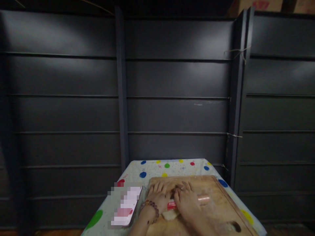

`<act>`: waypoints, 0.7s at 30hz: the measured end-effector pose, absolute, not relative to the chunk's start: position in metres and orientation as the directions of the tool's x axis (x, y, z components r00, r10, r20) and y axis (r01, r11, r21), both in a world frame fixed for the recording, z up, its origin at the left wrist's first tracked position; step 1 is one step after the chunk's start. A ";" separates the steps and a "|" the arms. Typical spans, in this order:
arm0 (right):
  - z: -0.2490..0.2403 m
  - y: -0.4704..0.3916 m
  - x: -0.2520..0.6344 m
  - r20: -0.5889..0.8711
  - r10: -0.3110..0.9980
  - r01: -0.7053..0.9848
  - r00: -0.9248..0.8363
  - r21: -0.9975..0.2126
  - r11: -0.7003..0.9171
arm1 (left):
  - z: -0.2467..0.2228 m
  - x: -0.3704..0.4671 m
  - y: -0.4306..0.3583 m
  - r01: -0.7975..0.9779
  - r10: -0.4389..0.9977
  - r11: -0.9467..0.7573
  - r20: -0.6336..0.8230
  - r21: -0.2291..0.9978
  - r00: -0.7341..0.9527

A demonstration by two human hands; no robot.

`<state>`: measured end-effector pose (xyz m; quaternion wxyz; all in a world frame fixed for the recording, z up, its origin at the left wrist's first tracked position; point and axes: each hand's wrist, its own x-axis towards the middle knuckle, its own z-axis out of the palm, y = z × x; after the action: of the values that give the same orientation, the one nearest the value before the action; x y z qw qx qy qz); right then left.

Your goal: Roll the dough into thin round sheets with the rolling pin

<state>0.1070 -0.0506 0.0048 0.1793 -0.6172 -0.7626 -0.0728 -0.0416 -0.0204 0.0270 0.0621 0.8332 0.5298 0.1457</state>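
A wooden board [214, 209] lies on the table, with a light dusting of something pale near its right part. My left hand [157, 196], a beaded bracelet at its wrist, rests on the board's left side with its fingers spread. Right of it, my right hand [185, 200] lies over a cylinder [204, 198] that sticks out to the right. Its fingers are bent, and whether they grip the cylinder is hidden. Between the hands a small red object with white marks [171, 205] shows. A pale, flat piece [170, 215] that looks like dough lies just below it.
A polka-dot cloth [172, 166] covers the table. Left of the board lies a partly pixelated, flat white and pink item [128, 205]. A dark panelled wall [177, 114] stands behind the table, and cardboard boxes [261, 6] sit at the upper right.
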 end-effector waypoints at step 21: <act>-0.010 -0.095 0.117 0.367 0.898 0.924 -0.243 -0.192 0.329 | 0.001 -0.048 -0.065 0.846 0.852 -0.493 0.310 0.204 0.422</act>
<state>0.1168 -0.0954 -0.0097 0.2097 -0.5782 -0.7878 -0.0320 -0.0480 -0.0652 0.0012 0.0084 0.8431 0.5035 0.1888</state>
